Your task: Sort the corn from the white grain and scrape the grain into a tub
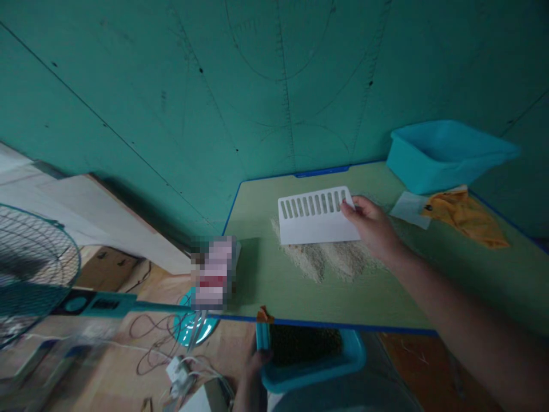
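Observation:
My right hand (372, 224) pinches the right end of a flat white plastic scraper (317, 230) that has a row of slots along its far edge. Beneath and in front of the scraper, pale granules (343, 262) lie heaped on the green table (274, 292). Below the table's near edge, a blue tub (315, 377) full of dark, fine material (304, 345) rests at my lap. My left hand (256, 361) is closed on the tub's left side, its fingers dim and partly hidden.
At the back right stands a larger blue bin (416, 171), with an orange cloth (469, 217) and a pale sheet (409, 209) before it. A pixelated pack (215, 274) is on the left edge. A turquoise fan (92, 303) and cables (150, 343) are left of the table.

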Available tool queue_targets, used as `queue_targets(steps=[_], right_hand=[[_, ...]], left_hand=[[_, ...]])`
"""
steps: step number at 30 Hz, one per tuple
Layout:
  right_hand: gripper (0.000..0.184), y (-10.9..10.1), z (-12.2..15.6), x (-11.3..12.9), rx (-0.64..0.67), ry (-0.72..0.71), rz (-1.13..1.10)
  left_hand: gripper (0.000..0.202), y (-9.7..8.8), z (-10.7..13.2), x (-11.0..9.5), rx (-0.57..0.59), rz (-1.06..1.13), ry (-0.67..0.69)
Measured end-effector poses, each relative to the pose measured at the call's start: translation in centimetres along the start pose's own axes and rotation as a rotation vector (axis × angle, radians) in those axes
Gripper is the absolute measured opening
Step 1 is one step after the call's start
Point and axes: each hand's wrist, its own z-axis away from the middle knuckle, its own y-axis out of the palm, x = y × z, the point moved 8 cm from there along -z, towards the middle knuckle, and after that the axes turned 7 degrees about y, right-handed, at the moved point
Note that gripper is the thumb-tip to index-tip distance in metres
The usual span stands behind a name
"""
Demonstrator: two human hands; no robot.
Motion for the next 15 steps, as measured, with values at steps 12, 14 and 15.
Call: queue_targets(steps=[12, 14, 15], right_hand=[[0.032, 0.1, 0.0, -0.4, 0.010, 0.001, -0.020], [0.032, 0.2, 0.0, -0.4, 0.009, 0.004, -0.023], [0.032, 0.2, 0.1, -0.4, 0.010, 0.007, -0.021]], left_hand=[[0.053, 1.6, 0.7, -1.9, -0.048, -0.031, 0.072], [0.053, 1.4, 0.6, -1.8, -0.052, -0.032, 0.079], [0.053, 1.3, 0.5, -1.7, -0.054, -0.034, 0.080]])
